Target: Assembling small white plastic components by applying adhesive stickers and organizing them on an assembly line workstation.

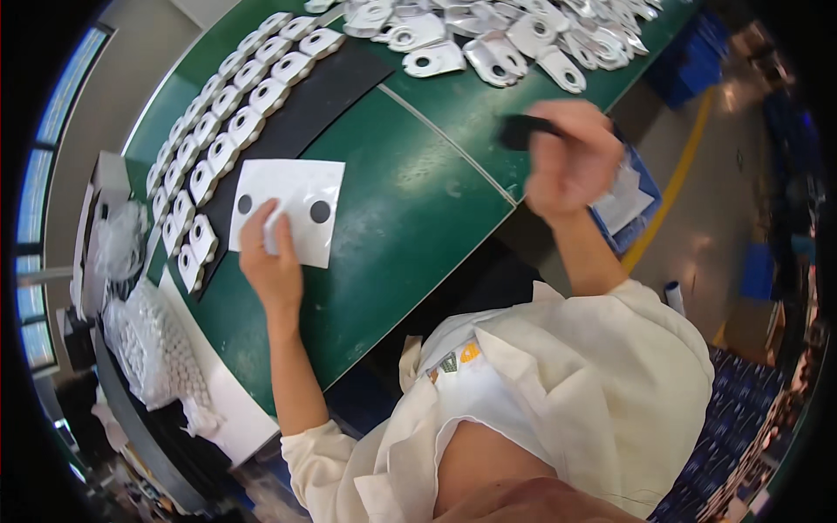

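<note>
My left hand (272, 253) rests on a white sheet (301, 186) on the green table, its fingertips apart on the paper. Two round dark stickers (320, 212) show on the sheet, one on each side of my fingers. My right hand (575, 161) is raised over the table's right edge, smeared by motion. Between its thumb and fingers is a small black object (520, 132), too blurred to name. White metal plates with round holes (248, 126) stand in overlapping rows on a black mat (336, 91) left of the sheet.
A heap of loose metal plates (501, 57) covers the table's far side. Beneath my right hand, a blue bin (641, 179) holds white paper. Bags of white round pieces (157, 349) lie at the left. A seam (449, 139) crosses the green tabletop.
</note>
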The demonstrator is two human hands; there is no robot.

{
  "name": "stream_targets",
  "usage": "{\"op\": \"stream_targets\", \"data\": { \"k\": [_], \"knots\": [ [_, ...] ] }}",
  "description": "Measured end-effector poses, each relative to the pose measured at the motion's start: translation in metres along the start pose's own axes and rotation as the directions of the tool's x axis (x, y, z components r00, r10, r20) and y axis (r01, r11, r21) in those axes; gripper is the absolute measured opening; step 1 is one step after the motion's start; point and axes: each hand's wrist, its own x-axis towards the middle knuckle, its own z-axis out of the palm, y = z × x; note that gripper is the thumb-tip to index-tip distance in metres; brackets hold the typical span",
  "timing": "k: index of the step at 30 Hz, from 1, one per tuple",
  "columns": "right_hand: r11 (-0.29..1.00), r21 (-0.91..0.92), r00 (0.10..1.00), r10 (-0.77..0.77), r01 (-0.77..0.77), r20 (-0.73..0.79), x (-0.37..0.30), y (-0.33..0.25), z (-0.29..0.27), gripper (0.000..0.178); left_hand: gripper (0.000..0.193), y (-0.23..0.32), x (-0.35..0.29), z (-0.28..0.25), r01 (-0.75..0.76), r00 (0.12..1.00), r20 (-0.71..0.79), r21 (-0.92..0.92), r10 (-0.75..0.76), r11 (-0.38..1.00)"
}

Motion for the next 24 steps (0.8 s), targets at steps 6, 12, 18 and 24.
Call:
{"op": "stream_targets", "data": {
  "k": [6, 12, 18, 24],
  "knots": [
    [0.579, -0.745, 0.943, 0.192, -0.331, -0.270, -0.017, 0.055, -0.184, 0.030, 0.057, -0.034, -0.004, -0.013, 0.049, 0.994, 0.069, 0.417, -0.085, 0.908],
    [0.063, -0.980, 0.939, 0.302, -0.190, -0.162, -0.043, 0.085, -0.252, 0.038, 0.074, -0.026, -0.003, -0.013, 0.127, 0.974, 0.114, 0.442, -0.196, 0.888],
    [0.521, -0.804, 0.931, 0.350, -0.285, -0.103, 0.007, 0.048, -0.128, 0.030, 0.076, -0.020, -0.004, -0.021, 0.134, 0.975, 0.103, 0.442, -0.198, 0.887],
    [0.959, -0.181, 0.900, 0.268, -0.217, 0.345, 0.012, 0.021, -0.004, 0.024, 0.082, -0.015, -0.002, -0.021, 0.134, 0.982, 0.065, 0.413, -0.176, 0.901]
  ]
}}
